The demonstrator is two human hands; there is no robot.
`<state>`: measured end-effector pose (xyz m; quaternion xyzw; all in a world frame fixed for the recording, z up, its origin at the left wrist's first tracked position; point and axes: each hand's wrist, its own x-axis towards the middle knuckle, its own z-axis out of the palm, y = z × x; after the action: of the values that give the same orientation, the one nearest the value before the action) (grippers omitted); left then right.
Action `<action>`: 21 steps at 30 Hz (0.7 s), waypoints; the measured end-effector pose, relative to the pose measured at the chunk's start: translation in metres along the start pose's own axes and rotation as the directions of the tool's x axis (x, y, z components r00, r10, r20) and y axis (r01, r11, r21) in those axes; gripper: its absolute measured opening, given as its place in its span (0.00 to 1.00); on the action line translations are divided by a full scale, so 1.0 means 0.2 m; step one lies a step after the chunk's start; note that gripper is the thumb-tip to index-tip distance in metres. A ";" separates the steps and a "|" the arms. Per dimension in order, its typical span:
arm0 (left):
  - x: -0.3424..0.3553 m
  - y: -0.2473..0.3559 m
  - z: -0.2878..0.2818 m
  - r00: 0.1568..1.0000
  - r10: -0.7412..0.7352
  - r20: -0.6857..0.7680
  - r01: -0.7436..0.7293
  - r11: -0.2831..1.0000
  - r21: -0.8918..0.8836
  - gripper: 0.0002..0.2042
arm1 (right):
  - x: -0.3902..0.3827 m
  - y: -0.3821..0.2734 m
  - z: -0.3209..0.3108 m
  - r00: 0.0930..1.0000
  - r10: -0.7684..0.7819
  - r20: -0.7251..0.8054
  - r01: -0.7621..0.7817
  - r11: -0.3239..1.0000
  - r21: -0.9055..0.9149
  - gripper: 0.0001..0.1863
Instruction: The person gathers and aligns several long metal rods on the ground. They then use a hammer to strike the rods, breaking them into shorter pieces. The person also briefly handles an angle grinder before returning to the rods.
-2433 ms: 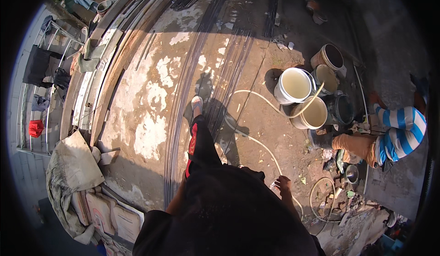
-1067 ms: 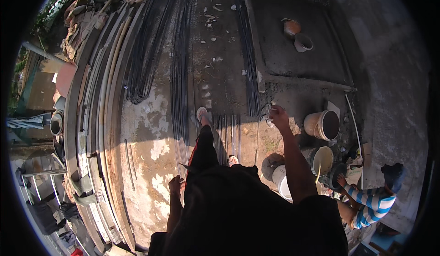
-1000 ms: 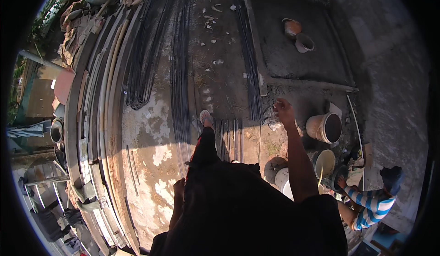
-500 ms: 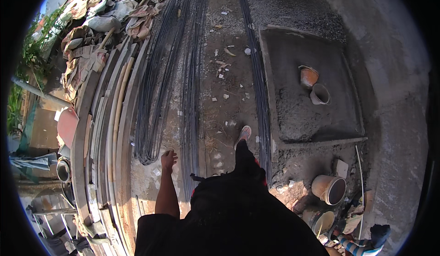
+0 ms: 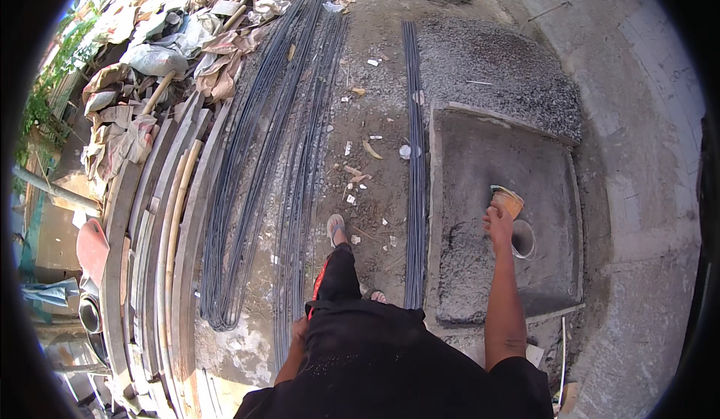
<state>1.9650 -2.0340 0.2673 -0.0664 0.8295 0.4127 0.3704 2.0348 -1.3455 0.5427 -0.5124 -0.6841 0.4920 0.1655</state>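
Here's the brown dirt ground (image 5: 367, 130), running the length of the yard, scuffed and pale in patches, sunlit toward the top. Along the right side curves a bare grey concrete surface (image 5: 645, 194), and up near the rim it carries faint dark marks, too small to make out. On the left, long weathered timber planks (image 5: 196, 224) lie side by side, and next to them comes a long bundle of dark steel rods (image 5: 251, 141), bent into loops at the near end. Over on the right sits a low-walled, rectangular concrete trough (image 5: 480, 149), grey and gritty inside, with a bed of grey gravel (image 5: 510, 66) just beyond it. Crumpled white and brown sacks (image 5: 154, 60) heap up at upper left; any print on them is unreadable from here. Down at the lower edge, the person's black shirt (image 5: 397, 351) shows pale specks.

Now the trough: an orange-brown bucket (image 5: 510, 203) is inside, a round grey bucket (image 5: 523, 240) just beside it. The right hand (image 5: 496, 224), fingers bent, overlaps the orange-brown one in this view; touching or gripping, I can't tell. The left hand (image 5: 300, 330) hangs by the shirt, partly hidden, its grip unclear.
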 end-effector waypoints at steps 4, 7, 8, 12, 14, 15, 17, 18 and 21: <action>0.50 0.09 -0.15 0.993 0.118 -0.024 -0.105 0.945 0.310 0.26 | 0.55 -0.24 0.23 0.977 -0.194 -0.085 0.203 0.972 0.119 0.19; 1.00 0.52 -0.25 0.969 0.248 0.018 -0.234 0.883 0.407 0.23 | 0.67 -0.07 0.57 0.989 0.079 -0.121 -0.061 0.987 0.151 0.19; 1.16 0.73 -0.29 0.986 -0.169 0.015 0.169 0.985 -0.024 0.20 | 0.63 0.03 0.71 0.971 0.223 -0.083 -0.202 0.957 0.207 0.21; 1.81 1.83 -0.44 0.966 -0.256 -0.017 0.241 0.928 -0.285 0.20 | 0.33 0.38 1.08 0.485 0.836 0.256 -0.780 0.546 -0.305 0.24; 2.14 2.38 -0.46 0.996 -0.081 -0.041 0.068 0.964 -0.259 0.20 | 0.32 0.46 1.16 0.396 0.853 0.340 -0.798 0.503 -0.332 0.24; 2.30 2.63 -0.46 0.997 -0.030 -0.067 0.012 0.966 -0.258 0.19 | 0.37 0.47 1.19 0.368 0.861 0.351 -0.810 0.482 -0.333 0.23; 2.62 3.04 -0.43 0.986 0.116 -0.120 -0.142 0.961 -0.237 0.19 | 0.61 0.46 1.23 0.360 0.862 0.357 -0.810 0.478 -0.338 0.23; 2.76 3.18 -0.40 0.986 0.110 -0.124 -0.138 0.962 -0.238 0.19 | 0.78 0.45 1.26 0.371 0.856 0.360 -0.804 0.490 -0.337 0.23; 3.21 3.56 -0.26 0.986 0.128 -0.104 -0.152 0.951 -0.270 0.19 | 1.43 0.34 1.37 0.435 0.823 0.365 -0.756 0.554 -0.348 0.22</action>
<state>1.1805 -1.4830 0.3103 -0.0762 0.7812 0.5467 0.2917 1.7509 -1.2363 0.2794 -0.6391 -0.4123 0.5772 -0.2972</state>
